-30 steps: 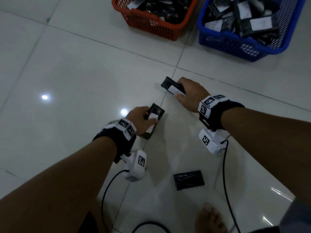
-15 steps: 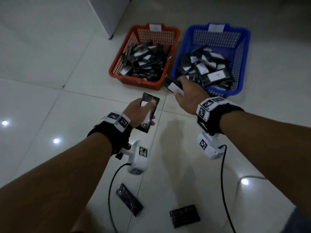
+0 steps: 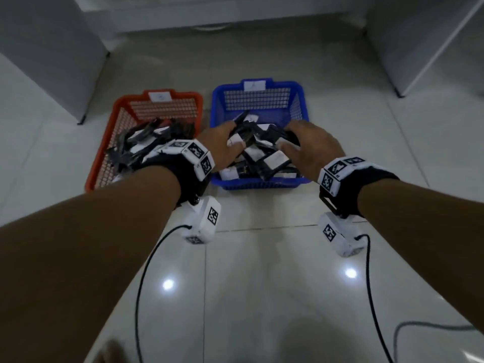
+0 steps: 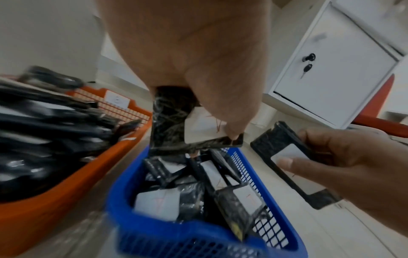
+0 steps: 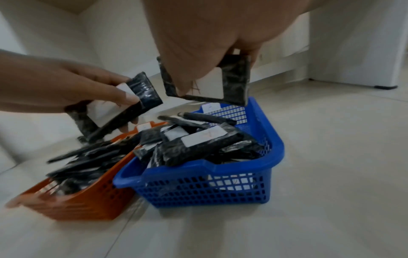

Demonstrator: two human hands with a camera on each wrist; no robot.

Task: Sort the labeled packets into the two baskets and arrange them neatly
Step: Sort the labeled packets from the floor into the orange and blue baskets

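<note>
Two baskets are set side by side on the tiled floor, an orange basket on the left and a blue basket on the right, both part filled with black packets bearing white labels. Both hands are held over the blue basket. The left hand is closed on a black packet, the thumb pressed on its white label and the fingers behind it; in the left wrist view this packet is held on edge just above the heap in the blue basket, its long axis running roughly up and down and its lower end pointed into the basket. The right hand is closed on a second packet, pinched between thumb and fingers, label toward the palm, hung above the far end of the blue basket with its lower edge near the rim. The two held packets are kept apart. The packets in the orange basket are seen piled loosely at mixed angles. A white cabinet with a key in its lock is seen beyond the baskets. Black cables are trailed across the floor from the wrist units.
</note>
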